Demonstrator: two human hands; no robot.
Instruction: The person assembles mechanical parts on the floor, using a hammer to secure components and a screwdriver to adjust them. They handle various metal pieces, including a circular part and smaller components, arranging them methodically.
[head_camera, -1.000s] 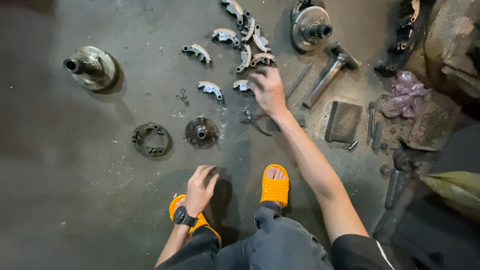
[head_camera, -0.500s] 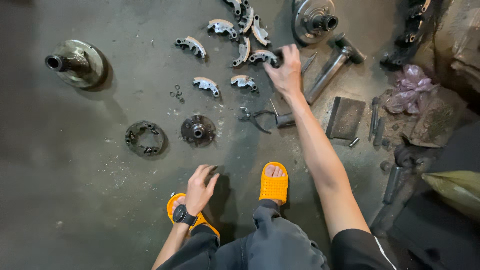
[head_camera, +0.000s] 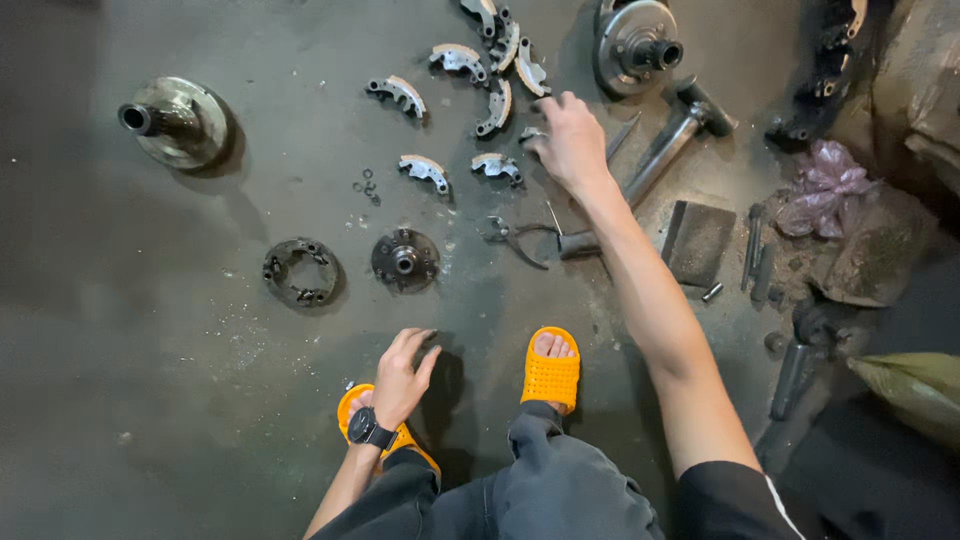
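Note:
My right hand (head_camera: 570, 140) reaches far forward over the dark floor and rests on a curved metal shoe (head_camera: 530, 133), fingers bent over it; whether it grips the piece I cannot tell. Several more curved shoes (head_camera: 497, 106) lie scattered just beyond and left of it. My left hand (head_camera: 402, 375), with a black wristwatch, hangs above my left foot, fingers loosely apart, holding nothing. A small round hub (head_camera: 405, 259) and a ring-shaped plate (head_camera: 301, 271) lie ahead of it.
A large flanged drum (head_camera: 178, 121) stands at the far left, another hub (head_camera: 637, 45) at the top right. Pliers (head_camera: 515, 236), a long metal bar (head_camera: 660, 160), a flat dark block (head_camera: 697, 243) and a purple bag (head_camera: 825, 195) lie to the right. My orange sandals (head_camera: 550, 372) are near.
My right hand has moved from the lower shoes up to the shoe cluster. My left hand stays over my foot. The view has shifted a little.

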